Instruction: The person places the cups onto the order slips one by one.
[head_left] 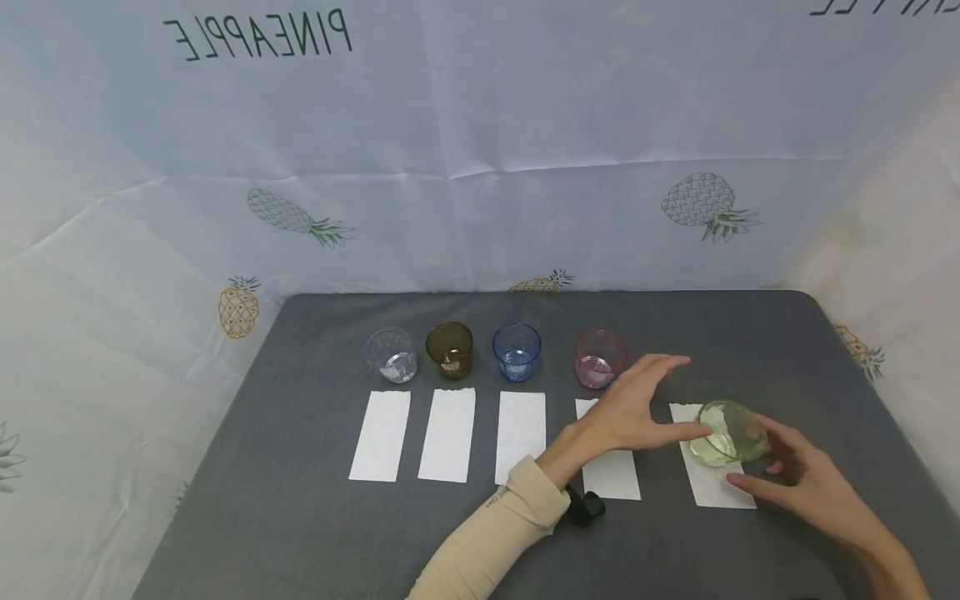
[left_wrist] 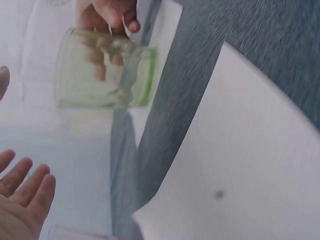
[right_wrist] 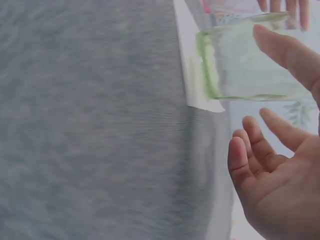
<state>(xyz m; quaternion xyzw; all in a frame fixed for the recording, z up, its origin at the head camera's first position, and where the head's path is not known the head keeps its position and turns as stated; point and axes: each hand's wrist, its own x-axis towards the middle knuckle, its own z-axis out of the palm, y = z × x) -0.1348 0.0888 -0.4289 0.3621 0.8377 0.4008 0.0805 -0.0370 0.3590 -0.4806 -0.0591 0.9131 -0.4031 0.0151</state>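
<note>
A green-tinted glass (head_left: pixel 723 437) stands upright on the rightmost white paper strip (head_left: pixel 722 492). My right hand (head_left: pixel 806 479) is at its right side, fingers spread and slightly bent, the thumb apart from the glass in the head view; whether a fingertip touches it I cannot tell. From the left comes my left hand (head_left: pixel 630 408), fingers stretched out and thumb pointing at the glass. In the left wrist view, the left fingers (left_wrist: pixel 37 187) are apart from the green glass (left_wrist: pixel 105 75). The right wrist view has the right palm (right_wrist: pixel 285 195) facing the glass (right_wrist: pixel 250 60), nothing gripped.
Behind the strips stand a clear glass (head_left: pixel 392 354), a brown glass (head_left: pixel 450 350), a blue glass (head_left: pixel 517 352) and a pink glass (head_left: pixel 600 357). More paper strips (head_left: pixel 381 437) lie in front of them on the grey table (head_left: pixel 300 533). A pineapple-print cloth (head_left: pixel 480 108) hangs behind.
</note>
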